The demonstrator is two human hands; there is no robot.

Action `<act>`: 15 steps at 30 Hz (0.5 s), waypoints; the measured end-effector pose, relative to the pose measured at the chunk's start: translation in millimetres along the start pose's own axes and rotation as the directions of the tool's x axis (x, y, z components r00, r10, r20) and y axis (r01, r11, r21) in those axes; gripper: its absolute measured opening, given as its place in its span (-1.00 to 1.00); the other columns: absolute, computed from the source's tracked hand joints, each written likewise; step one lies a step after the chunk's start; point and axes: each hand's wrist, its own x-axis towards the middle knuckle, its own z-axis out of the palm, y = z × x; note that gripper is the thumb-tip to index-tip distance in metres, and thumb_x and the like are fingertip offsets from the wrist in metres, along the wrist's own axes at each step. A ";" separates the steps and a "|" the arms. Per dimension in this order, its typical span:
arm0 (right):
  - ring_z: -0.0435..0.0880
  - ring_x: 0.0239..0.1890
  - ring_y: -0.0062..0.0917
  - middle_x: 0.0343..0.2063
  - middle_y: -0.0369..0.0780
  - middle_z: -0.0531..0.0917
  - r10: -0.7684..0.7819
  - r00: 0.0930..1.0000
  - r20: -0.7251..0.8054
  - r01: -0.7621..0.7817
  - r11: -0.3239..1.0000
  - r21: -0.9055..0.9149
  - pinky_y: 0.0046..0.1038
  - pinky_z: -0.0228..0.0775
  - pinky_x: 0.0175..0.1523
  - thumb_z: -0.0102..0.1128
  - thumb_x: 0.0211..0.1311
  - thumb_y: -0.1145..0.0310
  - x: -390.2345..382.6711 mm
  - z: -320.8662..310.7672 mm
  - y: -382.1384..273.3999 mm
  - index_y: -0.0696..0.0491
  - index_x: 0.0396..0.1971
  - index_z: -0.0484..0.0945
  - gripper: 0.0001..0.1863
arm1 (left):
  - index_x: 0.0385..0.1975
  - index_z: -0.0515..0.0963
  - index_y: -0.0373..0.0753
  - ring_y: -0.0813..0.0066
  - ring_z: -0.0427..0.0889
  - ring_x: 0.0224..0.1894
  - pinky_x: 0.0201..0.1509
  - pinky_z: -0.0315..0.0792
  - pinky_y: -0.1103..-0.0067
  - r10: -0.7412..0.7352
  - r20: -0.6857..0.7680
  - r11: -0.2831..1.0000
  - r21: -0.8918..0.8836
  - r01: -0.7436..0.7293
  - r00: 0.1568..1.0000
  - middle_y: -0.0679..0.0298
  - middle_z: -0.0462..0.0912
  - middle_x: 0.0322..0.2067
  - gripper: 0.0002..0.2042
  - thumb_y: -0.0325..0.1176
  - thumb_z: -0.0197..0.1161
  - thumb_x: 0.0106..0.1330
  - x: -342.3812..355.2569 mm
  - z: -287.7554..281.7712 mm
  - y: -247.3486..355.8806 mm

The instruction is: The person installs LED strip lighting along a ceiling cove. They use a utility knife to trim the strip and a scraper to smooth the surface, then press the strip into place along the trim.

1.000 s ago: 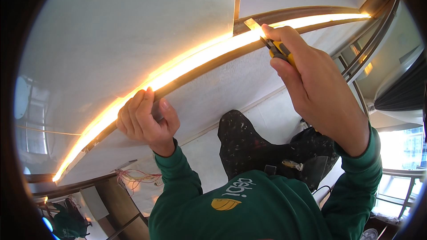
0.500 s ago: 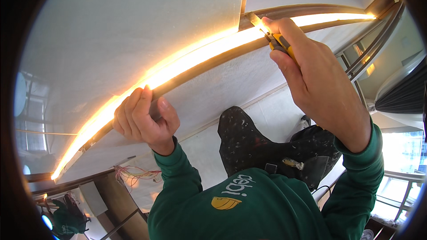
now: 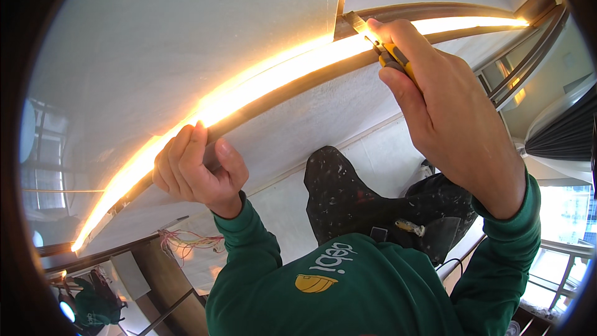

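While the right hand (image 3: 457, 102) grips a yellow-and-grey cutter (image 3: 398, 61) between thumb and fingers, the tool's flat metal blade (image 3: 357, 23) juts past the fingertips, pointing far and left across the glowing light band (image 3: 267, 87). The left hand (image 3: 208, 174), well apart to the left, has its fingers curled at the wooden edge (image 3: 311, 79) along the band's near side, with the thumb standing away from them; glare hides whether they pinch anything. The right forearm reaches in from the near right, slanting far and left; the left one comes from the near side in a green sleeve (image 3: 249, 236). Compared with a second ago, the left hand sits slightly farther left along the edge, while the right keeps its grip.
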 end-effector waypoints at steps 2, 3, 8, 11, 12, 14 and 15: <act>0.56 -0.42 -0.04 -0.48 -0.02 0.56 0.030 0.999 0.031 -0.029 0.999 -0.039 -0.13 0.30 -0.26 0.11 0.57 0.44 2.9 -3.5 -3.3 0.14 0.30 0.42 -0.62 | -0.19 0.68 -0.17 0.25 0.67 -0.24 -0.05 0.40 0.35 -0.011 0.000 1.000 -0.003 0.011 1.000 0.26 0.78 -0.26 -0.74 -0.11 0.21 0.50 -0.5 0.2 0.7; 0.57 -0.40 -0.03 -0.46 -0.01 0.57 0.061 0.997 0.055 -0.056 0.995 -0.079 -0.12 0.31 -0.24 0.11 0.57 0.44 4.9 -6.2 -5.3 0.14 0.29 0.42 -0.63 | -0.19 0.68 -0.17 0.25 0.67 -0.24 -0.05 0.40 0.35 -0.017 0.001 1.000 -0.005 0.017 1.000 0.26 0.78 -0.26 -0.74 -0.11 0.21 0.50 -0.6 0.3 1.0; 0.61 -0.28 0.00 -0.36 0.02 0.64 0.167 0.971 0.173 -0.141 0.978 -0.154 -0.08 0.33 -0.18 0.13 0.54 0.44 14.7 -20.0 -12.9 0.12 0.25 0.45 -0.65 | -0.17 0.69 -0.18 0.24 0.67 -0.25 -0.04 0.41 0.35 -0.011 0.002 1.000 0.015 0.011 1.000 0.25 0.78 -0.26 -0.73 -0.10 0.21 0.50 -0.1 0.8 1.2; 0.62 -0.26 0.00 -0.35 0.02 0.65 0.146 0.969 0.198 -0.098 0.967 -0.234 -0.08 0.35 -0.16 0.14 0.53 0.43 16.7 -21.0 -10.6 0.10 0.22 0.46 -0.66 | -0.17 0.68 -0.18 0.24 0.67 -0.27 -0.07 0.43 0.36 -0.008 0.020 1.000 0.000 0.008 1.000 0.25 0.77 -0.26 -0.73 -0.10 0.22 0.49 0.6 -0.3 -0.1; 0.62 -0.26 0.00 -0.35 0.02 0.65 0.072 0.982 0.175 -0.036 0.979 -0.201 -0.09 0.36 -0.16 0.15 0.53 0.43 18.0 -20.9 -10.7 0.09 0.21 0.45 -0.67 | -0.17 0.68 -0.19 0.24 0.67 -0.28 -0.09 0.44 0.36 -0.008 0.033 1.000 -0.010 0.009 0.999 0.25 0.77 -0.26 -0.73 -0.11 0.22 0.49 0.8 -1.6 -0.5; 0.63 -0.26 -0.01 -0.35 0.01 0.64 0.139 0.965 0.224 -0.088 0.971 -0.221 -0.10 0.38 -0.15 0.16 0.52 0.42 23.7 -22.5 -13.9 0.07 0.19 0.45 -0.68 | -0.17 0.68 -0.20 0.25 0.67 -0.29 -0.13 0.45 0.37 -0.001 0.047 1.000 -0.026 0.002 0.999 0.25 0.77 -0.26 -0.73 -0.12 0.22 0.48 1.8 -3.0 -1.2; 0.63 -0.27 -0.01 -0.35 0.01 0.64 0.135 0.965 0.225 -0.087 0.974 -0.210 -0.11 0.39 -0.15 0.16 0.52 0.42 28.4 -24.9 -17.0 0.06 0.19 0.45 -0.68 | -0.17 0.68 -0.20 0.25 0.67 -0.29 -0.15 0.46 0.38 0.004 0.053 0.999 -0.035 -0.002 0.999 0.25 0.76 -0.26 -0.73 -0.12 0.22 0.47 2.4 -3.5 -1.5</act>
